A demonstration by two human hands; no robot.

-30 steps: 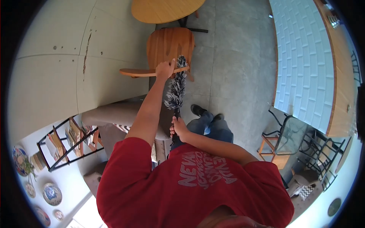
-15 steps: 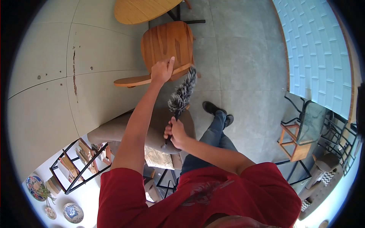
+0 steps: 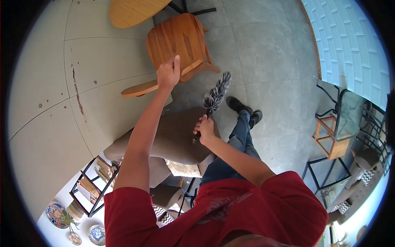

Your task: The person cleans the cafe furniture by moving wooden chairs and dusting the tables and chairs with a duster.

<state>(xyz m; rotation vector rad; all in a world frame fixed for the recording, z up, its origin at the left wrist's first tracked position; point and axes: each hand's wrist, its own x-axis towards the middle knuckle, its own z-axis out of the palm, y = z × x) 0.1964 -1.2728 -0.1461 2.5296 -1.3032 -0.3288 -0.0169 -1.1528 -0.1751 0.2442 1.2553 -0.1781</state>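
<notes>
My left hand point(image 3: 168, 74) is closed around the top of the backrest of a wooden chair point(image 3: 176, 40), thumb pointing away from me. Part of that backrest is hidden under the hand. In my right hand point(image 3: 205, 128) is the dark handle of a fluffy grey duster point(image 3: 217, 91), fingers wrapped round it. The duster's head points up and to the right, over the floor and apart from the chair. Below both arms, a brown upholstered armchair point(image 3: 181, 128) stands close to my legs.
A round wooden table point(image 3: 138, 11) is beyond the chair, beside a pale panelled wall point(image 3: 43, 70) with scuffs. Bookshelves point(image 3: 92, 185) and decorative plates are at lower left. On the right are a blue-tiled counter point(image 3: 347, 45), a wooden stool point(image 3: 329, 138) and metal-framed chairs. Grey floor point(image 3: 271, 61) lies between.
My right hand has moved the duster to the right, away from the chair's backrest. My left hand keeps its hold on the chair, which looks slightly turned. The whole view has shifted a little.
</notes>
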